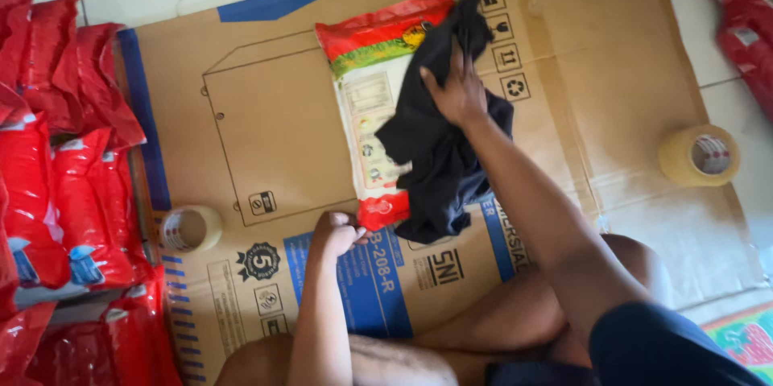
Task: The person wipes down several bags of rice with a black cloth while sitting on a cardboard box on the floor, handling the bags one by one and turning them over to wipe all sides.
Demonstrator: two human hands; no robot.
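A red, white and green plastic bag (370,104) lies flat on a sheet of brown cardboard (274,120). A black cloth (439,169) covers the bag's right side. My right hand (457,92) presses down on the upper part of the cloth, fingers spread over it. My left hand (335,235) is closed on the bag's near red edge, pinching it against the cardboard. My bare knees show at the bottom of the view.
Several red packages (56,169) are stacked along the left. A roll of clear tape (190,229) lies on the cardboard near my left hand, another tape roll (699,156) at the right. More red packages (745,16) sit at top right on the tiled floor.
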